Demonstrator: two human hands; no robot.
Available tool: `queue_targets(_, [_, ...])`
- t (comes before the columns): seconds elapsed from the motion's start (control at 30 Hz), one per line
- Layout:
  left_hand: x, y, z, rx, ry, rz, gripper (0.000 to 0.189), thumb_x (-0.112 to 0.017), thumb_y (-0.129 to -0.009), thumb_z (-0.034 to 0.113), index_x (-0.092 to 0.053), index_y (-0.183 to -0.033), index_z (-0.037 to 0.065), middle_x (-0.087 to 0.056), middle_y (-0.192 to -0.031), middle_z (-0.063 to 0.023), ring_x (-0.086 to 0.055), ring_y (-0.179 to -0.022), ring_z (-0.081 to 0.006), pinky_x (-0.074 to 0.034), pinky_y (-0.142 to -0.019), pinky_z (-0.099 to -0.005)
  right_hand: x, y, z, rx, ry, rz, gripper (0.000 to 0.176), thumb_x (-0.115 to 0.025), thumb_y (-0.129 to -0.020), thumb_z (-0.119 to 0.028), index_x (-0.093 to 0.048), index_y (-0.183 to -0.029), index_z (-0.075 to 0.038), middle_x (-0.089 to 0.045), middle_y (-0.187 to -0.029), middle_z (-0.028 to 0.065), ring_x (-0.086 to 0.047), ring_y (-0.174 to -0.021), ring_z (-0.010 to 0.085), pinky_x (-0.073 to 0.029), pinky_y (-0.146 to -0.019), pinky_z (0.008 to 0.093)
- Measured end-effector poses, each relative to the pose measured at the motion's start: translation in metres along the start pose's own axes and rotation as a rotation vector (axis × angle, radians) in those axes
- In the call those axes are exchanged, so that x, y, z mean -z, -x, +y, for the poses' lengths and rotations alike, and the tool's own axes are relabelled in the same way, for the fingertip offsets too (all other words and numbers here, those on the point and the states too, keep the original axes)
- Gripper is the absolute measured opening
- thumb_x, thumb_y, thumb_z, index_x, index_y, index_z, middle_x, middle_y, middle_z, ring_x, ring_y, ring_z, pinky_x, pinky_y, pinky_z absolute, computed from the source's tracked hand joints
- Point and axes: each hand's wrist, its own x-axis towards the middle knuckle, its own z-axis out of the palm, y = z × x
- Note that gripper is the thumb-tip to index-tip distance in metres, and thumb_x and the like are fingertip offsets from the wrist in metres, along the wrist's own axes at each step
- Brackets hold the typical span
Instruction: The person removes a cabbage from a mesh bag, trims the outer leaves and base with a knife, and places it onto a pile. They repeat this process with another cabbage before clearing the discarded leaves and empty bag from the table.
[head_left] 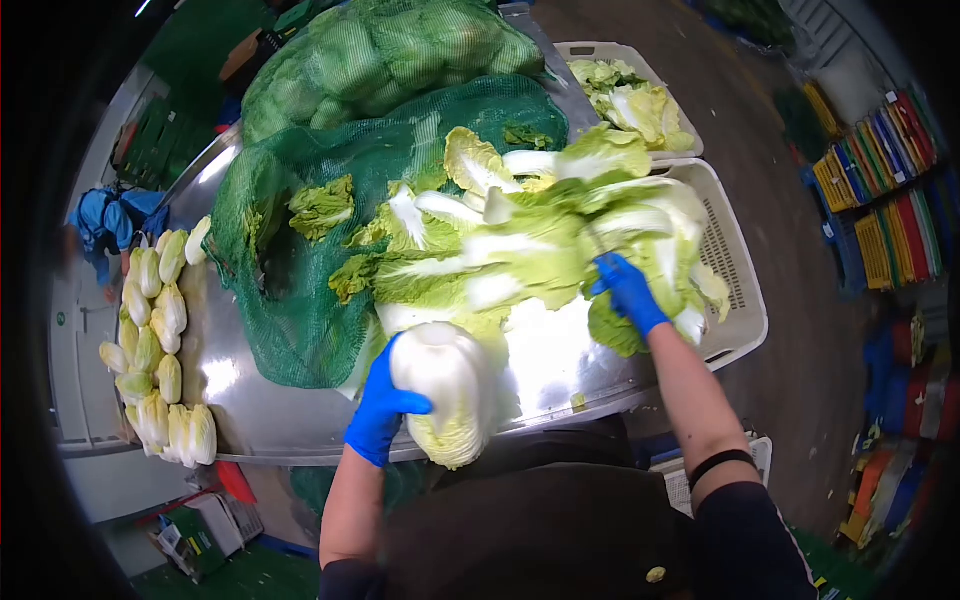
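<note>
Plainly, the left grip (378, 410), in a blue glove, is closed against the side of a pale cabbage head (445, 385), with the thumb laid across its near face. The cabbage lies to the right of that palm, its white base turned away from the person and its yellowish leafy end toward the dark apron (540, 530), over the near edge of the metal surface (560, 345).

Farther right, the right grip (630, 290), also gloved in blue, has its fingers curled beside a heap of loose leaves (510, 260). A slim dark shape runs from it over the leaves, too blurred to name, so I cannot tell what that grip holds. The heap spreads from just beyond the cabbage to a perforated crate (722, 265) at the surface's right end.

Past the leaves lies a slack green net (290, 340), and behind it a net sack (390, 60) full of pale green heads. Beyond the first crate, a second crate (680, 150) holds more leaves. Trimmed cabbages (170, 340) sit together at the left end, near a person in blue (110, 220).
</note>
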Motion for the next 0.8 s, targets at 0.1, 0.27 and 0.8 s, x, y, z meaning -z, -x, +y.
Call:
queue_targets(0.1, [-0.017,-0.014,-0.007,-0.037,-0.199,0.056,0.088,-0.087,-0.047,0.025,-0.048,-0.123,0.0,-0.058,-0.112,-0.0103,-0.055,-0.104,-0.0214,-0.043,-0.094,-0.035,0.053,-0.019,-0.011,-0.178,0.06,0.111,0.036,-0.052,-0.089,-0.046,-0.055,-0.102,-0.013,-0.058,-0.071,0.0047,-0.04,-0.037,0.0104,-0.033,-0.034,0.0268])
queue_targets(0.27, [-0.054,-0.033,0.002,-0.086,-0.879,0.258,0.095,-0.086,-0.05,0.043,-0.044,-0.125,0.0,-0.057,-0.114,-0.0173,-0.056,-0.106,-0.0272,-0.045,-0.092,-0.0364,0.09,-0.02,0.016,0.16,0.696,0.595,0.038,-0.051,-0.091,-0.036,-0.052,-0.11,-0.004,-0.062,-0.086,0.0189,-0.06,-0.078,0.0333,-0.048,-0.074,0.0422])
queue_targets(0.8, [-0.091,-0.072,-0.086,-0.403,-1.863,0.318,0.092,-0.076,-0.058,0.049,-0.041,-0.128,0.001,-0.049,-0.12,-0.0184,-0.049,-0.104,-0.0294,-0.036,-0.085,-0.0439,-0.068,0.142,-0.022,0.209,0.412,-0.115,0.015,-0.051,-0.088,-0.02,-0.051,-0.092,-0.005,-0.055,-0.059,0.0186,-0.059,-0.058,0.0361,-0.046,-0.054,0.0459])
